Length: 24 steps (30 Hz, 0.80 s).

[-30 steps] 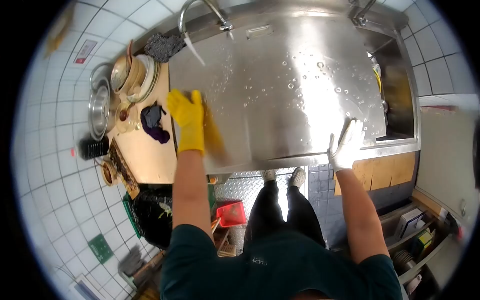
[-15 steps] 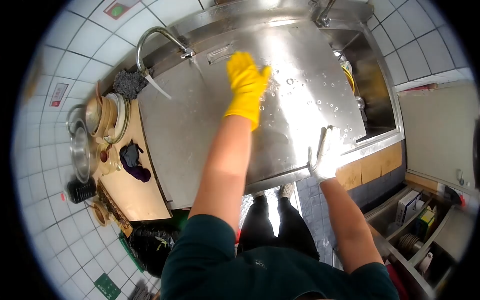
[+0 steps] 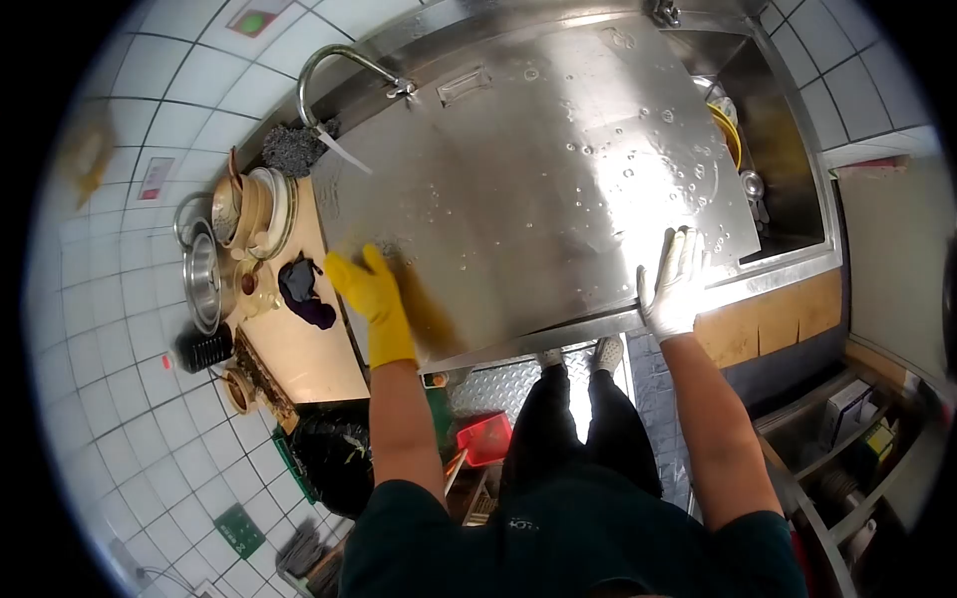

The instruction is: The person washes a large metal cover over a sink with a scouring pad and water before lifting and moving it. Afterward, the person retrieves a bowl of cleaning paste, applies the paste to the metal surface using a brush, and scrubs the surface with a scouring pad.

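My left hand [image 3: 376,307], in a yellow rubber glove, is at the left side of a large stainless-steel panel [image 3: 478,219]. Its fingers are stretched out with the thumb apart, and I see nothing held in it. A yellowish reflection shows beside it on the metal. My right hand [image 3: 673,284], in a white glove, lies with its fingers extended on the panel's front right edge. Water drops and bubbles dot the panel, mostly to the right. A recessed handle [image 3: 465,87] shows near the back edge.
A curved faucet [image 3: 339,55] stands at the back left beside a grey scouring pad [image 3: 295,148]. Stacked bowls [image 3: 239,209] and a dark cloth [image 3: 304,289] rest on a wooden board [image 3: 309,354]. At right, a sink basin [image 3: 788,189] holds a ladle [image 3: 753,184] and a yellow-rimmed item.
My left hand has swept from the panel's upper middle toward me and left, to its left side. My right hand stays on the front edge. The camera view has shifted slightly.
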Motion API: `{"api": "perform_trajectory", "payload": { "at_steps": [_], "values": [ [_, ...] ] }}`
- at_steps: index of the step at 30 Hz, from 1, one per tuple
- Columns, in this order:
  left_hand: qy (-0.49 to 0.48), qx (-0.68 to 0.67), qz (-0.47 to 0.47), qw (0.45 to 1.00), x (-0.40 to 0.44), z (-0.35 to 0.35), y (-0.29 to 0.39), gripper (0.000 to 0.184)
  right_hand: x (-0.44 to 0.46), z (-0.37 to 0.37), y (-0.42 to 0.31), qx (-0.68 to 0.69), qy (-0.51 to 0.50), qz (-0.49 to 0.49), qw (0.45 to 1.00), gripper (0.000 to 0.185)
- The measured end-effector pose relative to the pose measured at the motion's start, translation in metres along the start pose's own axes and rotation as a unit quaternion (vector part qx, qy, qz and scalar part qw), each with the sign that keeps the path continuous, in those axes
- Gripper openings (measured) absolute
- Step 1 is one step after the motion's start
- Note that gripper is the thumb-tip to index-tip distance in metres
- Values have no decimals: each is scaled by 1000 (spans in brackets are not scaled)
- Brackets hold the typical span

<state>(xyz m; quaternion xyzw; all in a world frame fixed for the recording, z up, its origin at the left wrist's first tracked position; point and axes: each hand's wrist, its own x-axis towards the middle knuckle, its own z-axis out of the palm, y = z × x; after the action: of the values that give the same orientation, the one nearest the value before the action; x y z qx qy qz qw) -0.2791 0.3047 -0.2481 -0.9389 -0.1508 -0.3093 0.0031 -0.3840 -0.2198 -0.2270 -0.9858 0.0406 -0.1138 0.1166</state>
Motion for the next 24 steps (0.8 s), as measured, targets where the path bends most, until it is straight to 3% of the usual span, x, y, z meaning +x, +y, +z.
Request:
{"api": "perform_trajectory", "payload": {
  "at_steps": [3,6,10,16,18,21,22,24],
  "values": [
    [-71,-55,-157,984,4,21,-34,75,1,2,5,7,11,-5,1000,92],
    [-61,-39,-198,978,24,47,-11,78,4,-4,1,13,-1,4,1000,93],
    [-83,191,-217,954,49,52,37,85,2,-5,0,16,-3,14,1000,91],
    [-206,73,-208,954,84,8,138,81,3,-5,-2,11,6,5,1000,90],
    [-171,-23,-101,980,83,67,166,82,3,-7,-2,2,10,-1,1000,89],
    [-100,-67,-36,992,94,115,273,85,4,-10,-5,-5,-5,11,1000,88],
    [-120,-62,-45,990,103,103,308,86,6,-12,-6,0,-5,11,1000,88],
    [-166,-177,8,970,118,109,341,88,6,-14,-6,-7,-7,14,1000,87]
  ]
}}
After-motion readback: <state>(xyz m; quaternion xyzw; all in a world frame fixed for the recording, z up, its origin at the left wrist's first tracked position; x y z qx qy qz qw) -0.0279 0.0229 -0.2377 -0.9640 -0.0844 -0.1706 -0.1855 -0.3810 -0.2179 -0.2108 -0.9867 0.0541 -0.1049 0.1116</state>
